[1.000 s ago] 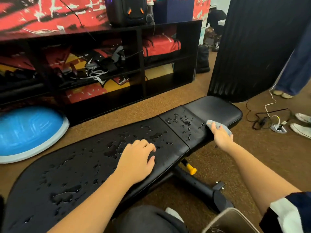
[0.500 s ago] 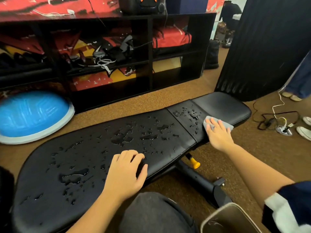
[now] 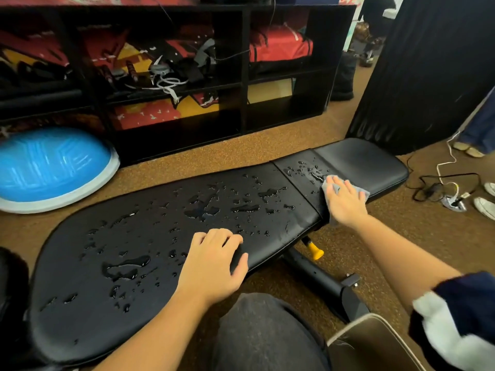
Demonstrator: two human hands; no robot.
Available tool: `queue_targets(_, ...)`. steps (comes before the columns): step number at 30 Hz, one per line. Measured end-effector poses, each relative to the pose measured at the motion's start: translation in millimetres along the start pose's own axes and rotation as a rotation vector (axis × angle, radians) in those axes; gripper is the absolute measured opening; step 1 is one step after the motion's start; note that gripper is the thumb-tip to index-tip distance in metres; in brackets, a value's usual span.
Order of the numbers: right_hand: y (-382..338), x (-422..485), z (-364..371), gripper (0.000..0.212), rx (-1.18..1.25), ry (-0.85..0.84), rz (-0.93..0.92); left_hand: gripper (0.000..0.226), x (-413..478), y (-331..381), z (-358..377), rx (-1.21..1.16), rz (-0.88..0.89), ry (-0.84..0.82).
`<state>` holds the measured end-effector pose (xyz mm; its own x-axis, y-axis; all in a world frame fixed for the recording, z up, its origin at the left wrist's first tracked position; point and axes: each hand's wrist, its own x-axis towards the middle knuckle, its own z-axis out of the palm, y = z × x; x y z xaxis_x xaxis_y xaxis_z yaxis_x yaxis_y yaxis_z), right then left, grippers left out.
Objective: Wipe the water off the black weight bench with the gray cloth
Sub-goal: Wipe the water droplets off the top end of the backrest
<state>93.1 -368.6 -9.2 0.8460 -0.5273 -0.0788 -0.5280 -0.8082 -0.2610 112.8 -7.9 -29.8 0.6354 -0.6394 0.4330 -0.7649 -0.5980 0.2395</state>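
The black weight bench (image 3: 80, 303) lies flat across the floor, its long pad and the near part of its seat pad spotted with water drops and puddles (image 3: 126, 267). My right hand (image 3: 344, 203) presses flat on the gray cloth (image 3: 361, 193) on the seat pad, close to the gap between the two pads. Only the cloth's edges show around my fingers. My left hand (image 3: 214, 266) rests palm down on the long pad's near edge, fingers curled over wet vinyl, holding nothing.
A black shelf unit (image 3: 243, 76) with straps and red bags stands behind the bench. A blue balance dome (image 3: 51, 167) sits at the left. A black curtain (image 3: 434, 70), cables with a power strip (image 3: 452, 203) and someone's shoes (image 3: 484, 207) are at the right. A yellow adjustment knob (image 3: 316, 251) sticks out under the bench.
My right hand has slid the cloth leftward over the seat pad toward the pad gap. My left hand has shifted to the long pad's near edge. The view has tilted down.
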Motion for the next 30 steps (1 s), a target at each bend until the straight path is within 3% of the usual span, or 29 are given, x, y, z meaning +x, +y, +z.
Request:
queue_targets(3,-9.1,15.7,3.4,0.05,-0.052,0.04,0.054,0.024,-3.1,-0.2,-2.2,-0.027,0.029,0.008)
queue_targets(8,-10.8,-14.7,26.6,0.054,-0.32,0.07,-0.112,0.018,-2.1,0.8,-3.8,-0.027,0.024,0.009)
queue_targets(10,-11.3,-36.5,31.6,0.058,-0.32,0.063,-0.218,0.018,-1.1,1.1,-4.9,-0.032,0.011,-0.002)
queue_targets(12,-15.6,-57.4,29.6,0.06,-0.066,0.118,-0.291,0.018,-1.4,0.9,-4.9,-0.038,0.008,-0.01)
queue_targets(14,-16.1,-74.6,15.4,0.058,0.356,0.031,-0.231,0.018,-2.0,0.0,-4.2,-0.042,0.009,-0.012)
queue_targets(15,-12.6,-78.4,6.5,0.057,0.585,-0.03,-0.143,0.018,-2.0,-0.1,-3.9,-0.043,0.009,-0.013)
queue_targets(17,1.1,-78.1,-11.9,0.074,1.065,-0.082,0.184,0.018,-2.1,-0.1,-3.0,-0.041,0.013,-0.011)
queue_targets(18,11.1,-75.7,-21.1,0.071,1.238,-0.043,0.32,0.018,-2.0,-0.3,-2.7,-0.039,0.015,-0.007)
queue_targets(19,16.6,-73.7,-33.9,0.055,1.399,0.011,0.412,0.017,-2.1,-0.3,-3.0,-0.041,0.015,-0.006)
queue_targets(20,25.0,-65.9,-42.2,0.04,1.497,0.121,0.509,0.017,-1.7,-0.3,-2.9,-0.042,0.015,-0.006)
queue_targets(22,36.5,-45.2,-60.1,0.033,1.594,0.317,0.657,0.017,-1.3,-0.5,-3.1,-0.044,0.015,-0.012)
queue_targets(24,33.9,-25.1,-73.1,0.051,1.422,0.391,0.611,0.017,-0.9,-1.1,-3.3,-0.039,0.014,-0.02)
queue_targets(26,24.1,-8.2,-65.5,0.073,1.104,0.316,0.53,0.019,-0.4,-2.6,-3.1,-0.024,0.002,-0.03)
queue_targets(30,16.2,7.5,-9.7,0.056,0.313,-0.07,0.138,0.022,-1.7,-3.0,-0.1,-0.028,-0.027,-0.033)
